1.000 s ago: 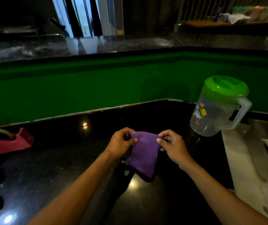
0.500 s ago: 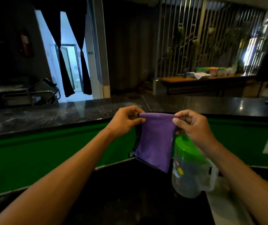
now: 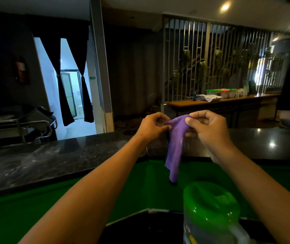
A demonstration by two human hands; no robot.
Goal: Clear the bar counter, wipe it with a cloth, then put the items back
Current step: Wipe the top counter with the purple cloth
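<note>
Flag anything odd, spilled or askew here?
Pale, dusty-looking smears streak the dark stone bar counter at left, still unwiped. Otherwise nothing: both hands pinch the purple cloth; the green-lidded clear plastic jug stands upright.

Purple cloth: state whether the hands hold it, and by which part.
Both hold it. The left hand and right hand pinch the purple cloth along its top edge, close together; the rest hangs free above the green-lidded pitcher.

No text can be read; the print on the clear jug (image 3: 211, 224) is too blurred.
</note>
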